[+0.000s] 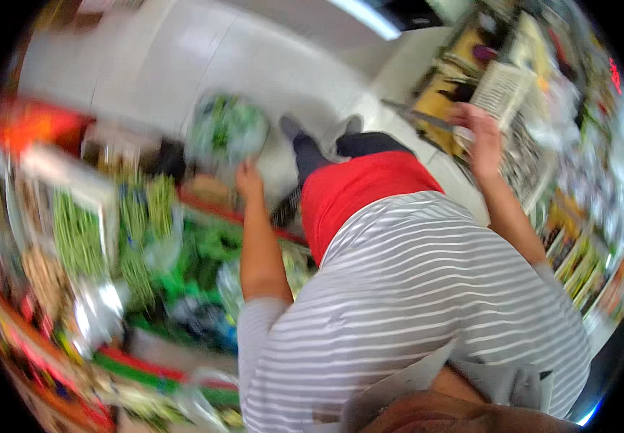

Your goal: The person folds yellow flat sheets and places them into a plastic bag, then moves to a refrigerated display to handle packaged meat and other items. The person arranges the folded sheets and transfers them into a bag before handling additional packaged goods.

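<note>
A clear bag of greens (227, 130) is gripped by the left hand (248, 180) while a white basket (501, 90) is clasped by the right hand (481, 133), so picking seems in hand, and a steady lowering of the bag would be needed.

Glossy clear plastic bag (227, 130) of greens; matt white plastic basket (501, 90).

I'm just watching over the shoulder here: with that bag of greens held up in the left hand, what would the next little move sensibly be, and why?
Probably lower the bag of greens toward the red cart below. The left hand holds it up above the packed vegetables, while the right hand is busy at the shelf basket. The picture is blurred, so this is a guess.
</note>
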